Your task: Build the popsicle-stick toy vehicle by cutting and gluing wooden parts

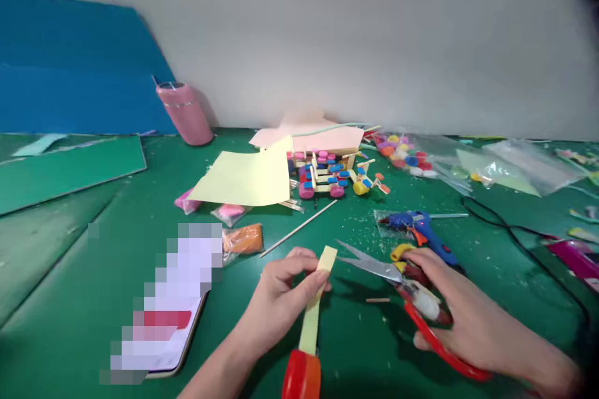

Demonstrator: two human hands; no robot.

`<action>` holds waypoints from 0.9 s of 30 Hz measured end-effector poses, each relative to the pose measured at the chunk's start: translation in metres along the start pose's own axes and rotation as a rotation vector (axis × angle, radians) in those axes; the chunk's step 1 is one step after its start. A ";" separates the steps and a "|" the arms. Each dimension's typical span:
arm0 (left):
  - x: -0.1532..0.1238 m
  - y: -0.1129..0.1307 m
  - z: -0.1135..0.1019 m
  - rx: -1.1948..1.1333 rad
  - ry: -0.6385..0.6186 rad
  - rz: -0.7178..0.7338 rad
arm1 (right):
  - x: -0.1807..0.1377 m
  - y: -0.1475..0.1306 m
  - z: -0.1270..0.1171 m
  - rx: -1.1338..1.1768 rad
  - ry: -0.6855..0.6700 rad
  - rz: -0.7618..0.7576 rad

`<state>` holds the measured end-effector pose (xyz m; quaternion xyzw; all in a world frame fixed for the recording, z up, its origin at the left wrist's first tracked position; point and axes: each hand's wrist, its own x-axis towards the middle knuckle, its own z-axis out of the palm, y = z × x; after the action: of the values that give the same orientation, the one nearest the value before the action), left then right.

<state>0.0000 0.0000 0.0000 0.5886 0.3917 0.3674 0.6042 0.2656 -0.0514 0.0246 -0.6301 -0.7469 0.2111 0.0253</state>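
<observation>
The left hand [290,290] is pinching a narrow, flat, pale-yellow strip [311,321] near its upper end; the right hand [470,315] is gripping red-handled scissors [381,270], parted blades pointing just beside that end. The strip is running down to a red-and-orange object [302,377], open green table [362,352] stretching rightward.

Got one left hand [285,290], one right hand [461,305], one pair of scissors [380,269], one yellow paper strip [311,324], one glue gun [427,234], one phone [175,305], one pink tumbler [186,115] and three lil packets [246,239].
</observation>
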 end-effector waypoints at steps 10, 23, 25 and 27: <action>0.001 -0.002 0.002 0.002 -0.039 0.001 | 0.001 -0.005 0.007 0.011 -0.028 -0.051; -0.001 -0.004 0.003 0.005 -0.040 -0.007 | 0.006 -0.009 0.013 0.015 0.039 -0.087; 0.000 -0.005 0.004 -0.023 -0.037 -0.013 | 0.005 -0.008 0.015 0.014 0.058 -0.101; 0.000 -0.005 0.004 -0.041 -0.031 -0.019 | 0.005 -0.007 0.016 0.012 0.080 -0.108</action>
<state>0.0037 -0.0016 -0.0052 0.5780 0.3804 0.3604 0.6256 0.2532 -0.0525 0.0113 -0.5968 -0.7767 0.1887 0.0702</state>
